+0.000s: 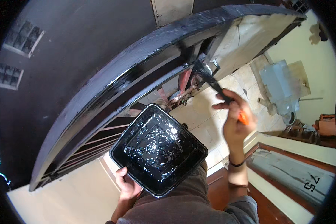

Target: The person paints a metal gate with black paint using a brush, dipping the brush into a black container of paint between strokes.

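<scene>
My left hand (127,183) grips the lower left edge of a square black paint tray (153,149), thumb over the rim. Glossy wet black paint coats the tray's inside. In my closed right hand (237,117) is a paintbrush (217,86) with a dark handle and an orange end. The brush's dark head is up against the slats of a black railing (132,78), just under its broad curved top rail; the exact spot of contact is hard to make out. Shiny wet-looking streaks run along the railing.
Beyond the railing is a dark drop with lit windows (23,37). To the right, light floor tiles (201,106) lie below, with flattened cardboard sheets (283,87) and a brown box (326,125) by the pale wall. A wood-framed panel (291,173) stands near my right elbow.
</scene>
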A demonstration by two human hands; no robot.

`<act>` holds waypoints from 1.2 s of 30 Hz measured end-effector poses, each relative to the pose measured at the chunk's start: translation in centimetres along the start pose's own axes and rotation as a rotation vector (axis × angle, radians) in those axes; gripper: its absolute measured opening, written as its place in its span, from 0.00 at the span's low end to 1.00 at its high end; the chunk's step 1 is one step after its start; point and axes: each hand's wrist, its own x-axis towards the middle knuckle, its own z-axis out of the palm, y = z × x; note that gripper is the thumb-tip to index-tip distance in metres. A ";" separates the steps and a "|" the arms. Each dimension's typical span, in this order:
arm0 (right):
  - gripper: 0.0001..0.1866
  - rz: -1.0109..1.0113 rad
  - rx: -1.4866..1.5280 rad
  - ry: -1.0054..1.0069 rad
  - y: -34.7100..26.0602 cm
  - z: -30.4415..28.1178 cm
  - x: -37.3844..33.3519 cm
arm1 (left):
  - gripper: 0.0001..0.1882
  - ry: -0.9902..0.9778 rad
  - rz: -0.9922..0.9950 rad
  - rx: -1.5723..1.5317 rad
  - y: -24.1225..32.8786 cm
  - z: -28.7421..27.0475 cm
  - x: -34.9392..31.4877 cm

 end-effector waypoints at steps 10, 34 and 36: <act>0.16 0.171 -0.009 0.057 2.0 3.0 -3.6 | 0.41 -0.018 -0.010 0.084 0.7 0.6 0.4; 0.16 0.281 0.388 0.174 13.3 6.6 -0.6 | 0.33 0.513 0.272 0.016 -4.1 4.4 0.0; 0.20 0.325 0.316 0.234 15.3 5.2 1.5 | 0.33 0.524 0.290 0.016 -4.4 5.2 -0.2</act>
